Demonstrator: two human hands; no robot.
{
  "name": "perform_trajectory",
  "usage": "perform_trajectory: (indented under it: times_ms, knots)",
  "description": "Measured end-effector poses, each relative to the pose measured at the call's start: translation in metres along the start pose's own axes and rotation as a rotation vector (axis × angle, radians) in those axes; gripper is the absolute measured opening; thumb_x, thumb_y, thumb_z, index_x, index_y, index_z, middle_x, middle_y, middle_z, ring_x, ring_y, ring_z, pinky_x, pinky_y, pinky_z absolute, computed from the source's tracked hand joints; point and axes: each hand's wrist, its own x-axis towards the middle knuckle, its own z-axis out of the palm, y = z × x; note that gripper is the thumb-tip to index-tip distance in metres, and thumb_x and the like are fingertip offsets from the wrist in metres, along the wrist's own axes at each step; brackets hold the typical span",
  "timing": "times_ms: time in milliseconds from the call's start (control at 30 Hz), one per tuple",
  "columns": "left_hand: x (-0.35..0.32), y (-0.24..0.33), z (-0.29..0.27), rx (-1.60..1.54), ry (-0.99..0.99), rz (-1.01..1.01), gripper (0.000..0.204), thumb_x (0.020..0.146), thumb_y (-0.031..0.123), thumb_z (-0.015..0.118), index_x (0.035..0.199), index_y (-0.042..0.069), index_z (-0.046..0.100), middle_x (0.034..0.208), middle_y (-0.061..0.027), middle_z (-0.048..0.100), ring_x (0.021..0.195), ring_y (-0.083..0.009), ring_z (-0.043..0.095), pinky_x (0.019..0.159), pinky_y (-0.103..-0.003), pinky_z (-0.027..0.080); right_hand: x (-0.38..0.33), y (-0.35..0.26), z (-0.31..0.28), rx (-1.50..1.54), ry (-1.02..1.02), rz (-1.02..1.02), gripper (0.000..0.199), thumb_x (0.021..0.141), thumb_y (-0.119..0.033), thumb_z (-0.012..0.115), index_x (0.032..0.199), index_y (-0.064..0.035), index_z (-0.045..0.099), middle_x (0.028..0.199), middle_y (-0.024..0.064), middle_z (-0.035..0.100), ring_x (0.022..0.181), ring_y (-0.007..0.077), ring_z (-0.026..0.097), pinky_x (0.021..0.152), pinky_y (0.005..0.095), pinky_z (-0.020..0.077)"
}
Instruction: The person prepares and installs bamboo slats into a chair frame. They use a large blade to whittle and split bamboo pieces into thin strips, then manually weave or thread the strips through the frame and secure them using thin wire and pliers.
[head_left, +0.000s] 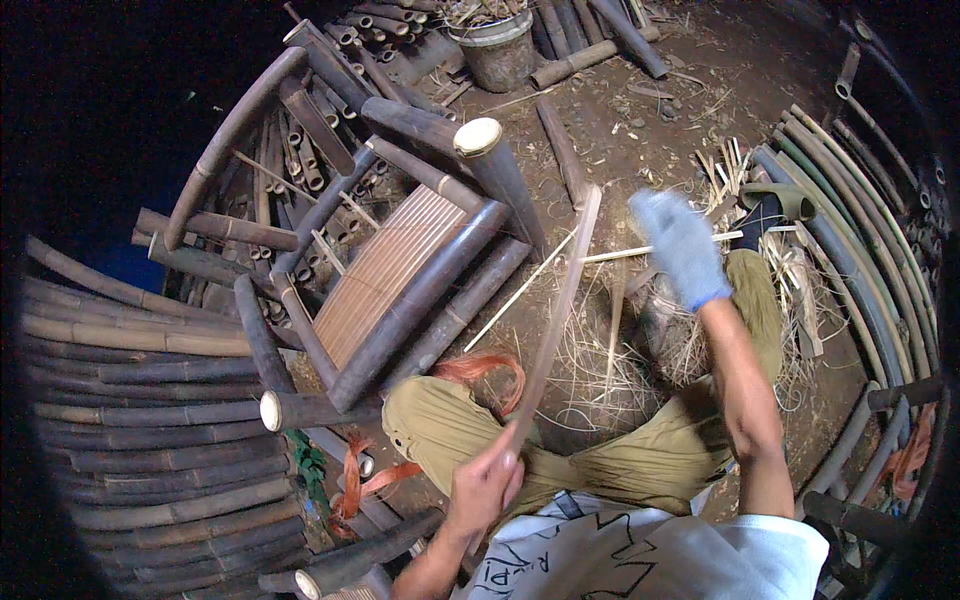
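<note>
Nearest the camera, the person's bare left hand (483, 487) is closed around the lower end of a long bamboo strip (560, 310), thumb and fingers pinched on it just above the lap. From that grip the strip runs up and slightly to the right, its long axis leaning away from the body toward the straw-littered ground (620, 340), with its far tip ending near a dark bamboo pole (562, 150) lying on the dirt. The right hand (680, 245), in a pale blue glove, is raised further out and to the right of the strip's upper half, apart from it; it is blurred, and whether its fingers are curled on the thin pale stick (650, 250) that crosses beside it cannot be told. So the left hand alone has the strip, and the gloved hand is the one nearer the strip's free end. To the left stands a bamboo chair frame (400, 280), tipped over, with stacked poles beyond.
</note>
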Motion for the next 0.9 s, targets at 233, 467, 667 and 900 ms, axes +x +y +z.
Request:
perform_trajectory:
  times_ms: [233, 467, 667, 900]
  knots:
    - [0.037, 0.002, -0.017, -0.354, 0.003, -0.015, 0.046, 0.107, 0.026, 0.037, 0.149, 0.007, 0.037, 0.061, 0.0, 0.044, 0.041, -0.0071, 0.035, 0.039, -0.022, 0.032, -0.016, -0.068, -0.03, 0.036, -0.164, 0.082, 0.037, 0.09, -0.043, 0.064, 0.087, -0.0061, 0.065, 0.079, 0.0223, 0.065, 0.078, 0.041, 0.065, 0.07, 0.0488, 0.0505]
    - [0.081, 0.032, 0.007, -0.648, -0.17, -0.09, 0.044, 0.107, 0.027, 0.037, 0.149, 0.014, 0.035, 0.059, 0.0024, 0.035, 0.039, -0.0049, 0.029, 0.036, -0.02, 0.028, -0.073, -0.115, -0.022, 0.032, -0.48, -0.258, 0.049, 0.082, -0.057, 0.067, 0.08, -0.0085, 0.06, 0.071, 0.0163, 0.063, 0.066, 0.036, 0.065, 0.059, 0.0457, 0.0506]
    - [0.058, 0.019, 0.013, -0.552, -0.219, -0.118, 0.048, 0.107, 0.026, 0.039, 0.153, 0.013, 0.031, 0.057, 0.0041, 0.032, 0.04, -0.005, 0.026, 0.037, -0.019, 0.027, -0.046, -0.076, -0.025, -0.053, -0.25, -0.067, 0.044, 0.084, -0.051, 0.068, 0.081, -0.0075, 0.064, 0.074, 0.017, 0.065, 0.069, 0.0376, 0.066, 0.061, 0.0464, 0.0508]
    - [0.009, -0.007, -0.012, -0.528, -0.205, -0.157, 0.049, 0.106, 0.025, 0.04, 0.151, 0.006, 0.033, 0.06, 0.0027, 0.04, 0.039, -0.0044, 0.03, 0.037, -0.019, 0.029, 0.007, -0.004, -0.05, -0.055, -0.037, 0.184, 0.038, 0.095, -0.042, 0.056, 0.087, -0.0052, 0.062, 0.083, 0.0209, 0.065, 0.078, 0.041, 0.065, 0.067, 0.0473, 0.0503]
